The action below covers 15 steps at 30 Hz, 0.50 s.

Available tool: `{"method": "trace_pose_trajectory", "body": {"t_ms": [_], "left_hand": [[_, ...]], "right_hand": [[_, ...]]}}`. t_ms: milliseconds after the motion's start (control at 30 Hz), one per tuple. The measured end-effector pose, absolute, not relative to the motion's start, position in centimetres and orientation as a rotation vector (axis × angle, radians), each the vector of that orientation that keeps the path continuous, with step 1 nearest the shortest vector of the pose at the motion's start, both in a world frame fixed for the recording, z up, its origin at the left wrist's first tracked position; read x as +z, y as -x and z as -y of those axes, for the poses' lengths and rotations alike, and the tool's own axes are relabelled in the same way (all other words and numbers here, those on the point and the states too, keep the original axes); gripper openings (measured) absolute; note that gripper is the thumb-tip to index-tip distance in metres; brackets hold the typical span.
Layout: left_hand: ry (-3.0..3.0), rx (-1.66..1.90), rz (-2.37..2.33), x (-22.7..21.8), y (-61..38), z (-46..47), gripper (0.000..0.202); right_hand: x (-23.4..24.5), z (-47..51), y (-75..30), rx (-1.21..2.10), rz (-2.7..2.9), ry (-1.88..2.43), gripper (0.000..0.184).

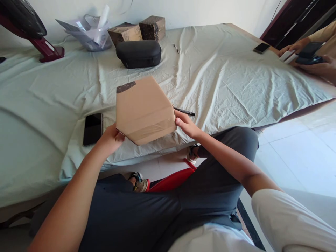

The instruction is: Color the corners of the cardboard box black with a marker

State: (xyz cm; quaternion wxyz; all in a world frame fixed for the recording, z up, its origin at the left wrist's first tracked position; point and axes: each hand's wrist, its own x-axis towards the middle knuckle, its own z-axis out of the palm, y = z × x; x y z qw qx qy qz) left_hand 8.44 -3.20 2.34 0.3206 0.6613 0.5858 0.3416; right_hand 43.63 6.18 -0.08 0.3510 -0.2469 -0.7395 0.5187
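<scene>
A brown cardboard box point(144, 109), taped along one face, is held up tilted over the front edge of a table covered with a pale green sheet point(223, 77). My left hand point(111, 138) grips its lower left corner from behind. My right hand point(186, 125) presses against its right side, fingers curled on the edge. Just past my right hand a black pen point(185, 111) lies on the sheet.
A black phone point(92, 128) lies left of the box. Farther back sit a black case point(138, 53), two brown boxes point(138, 30), a clear container of papers point(89, 31) and a fan base point(47, 49). Another person's hands point(301, 52) hold dark objects at far right, near a second phone point(261, 48).
</scene>
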Motion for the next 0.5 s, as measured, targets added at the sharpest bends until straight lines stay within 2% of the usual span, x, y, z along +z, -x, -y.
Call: {"method": "trace_pose_trajectory", "body": {"t_ms": [67,133,300,500], "left_hand": [[-1.775,0.913,-1.635,2.8,-8.8,3.2,0.079],[-1.698,0.937,-1.615,2.9,-9.2,3.3,0.095],[-1.124,1.035,-1.323,1.8,-10.2,3.2,0.094],[-0.886,1.035,-1.271,0.5,-10.7,3.3,0.086]], "right_hand": [[-0.1,-6.2,-43.6,1.322,1.827,0.693,0.093],[-0.1,-6.2,-43.6,1.246,1.770,0.699,0.084],[0.5,-5.6,-43.8,0.978,1.843,0.624,0.078],[0.8,-5.1,-43.8,0.747,1.977,0.402,0.069]]}}
